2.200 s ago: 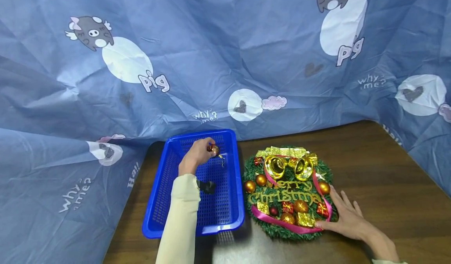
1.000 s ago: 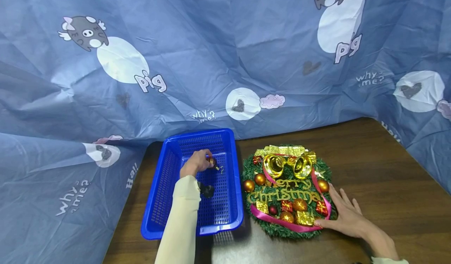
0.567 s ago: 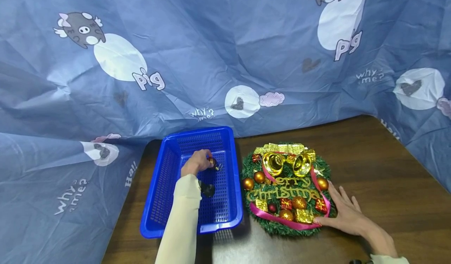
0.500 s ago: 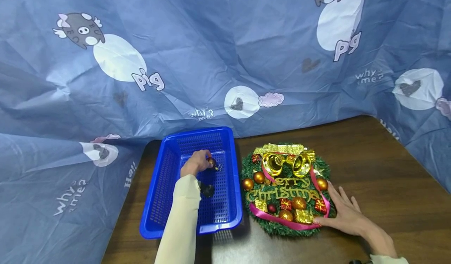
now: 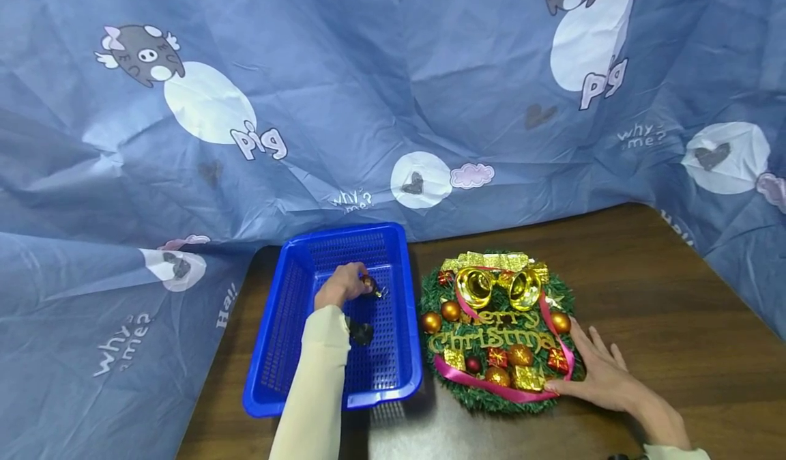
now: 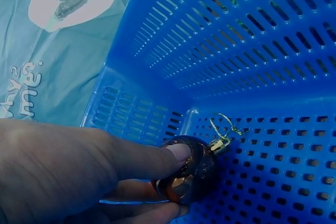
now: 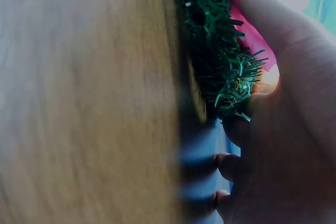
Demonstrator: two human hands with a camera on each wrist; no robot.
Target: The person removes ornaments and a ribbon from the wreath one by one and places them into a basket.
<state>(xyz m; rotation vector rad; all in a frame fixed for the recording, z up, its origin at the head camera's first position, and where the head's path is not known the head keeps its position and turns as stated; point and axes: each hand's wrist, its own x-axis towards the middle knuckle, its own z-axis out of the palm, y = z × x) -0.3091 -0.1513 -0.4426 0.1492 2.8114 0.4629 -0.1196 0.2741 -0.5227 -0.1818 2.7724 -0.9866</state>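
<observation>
Inside the blue plastic basket [image 5: 415, 340], my left hand [image 5: 341, 285] pinches a dark copper-brown Christmas bauble [image 6: 195, 174] between thumb and fingers. The bauble's gold cap and looped cord [image 6: 222, 126] point away from the hand, close over the perforated basket floor. To the right lies a round green Christmas wreath [image 5: 485, 400] with gold bells [image 5: 525, 289], "Merry Christmas" lettering [image 5: 491, 339], small gift boxes and several baubles. My right hand [image 5: 604, 378] rests at the wreath's right edge, fingers spread, thumb over the pink ribbon [image 5: 456, 375].
The basket and wreath stand side by side on a dark wooden table [image 5: 669, 310]. Behind and to the left hangs a blue cloth [image 5: 344, 105] printed with pigs and words. A black strap [image 5: 359, 330] shows at my left wrist.
My left hand has lowered the bauble from higher in the basket to near its floor, then stayed almost still. My right hand keeps its place at the wreath's edge.
</observation>
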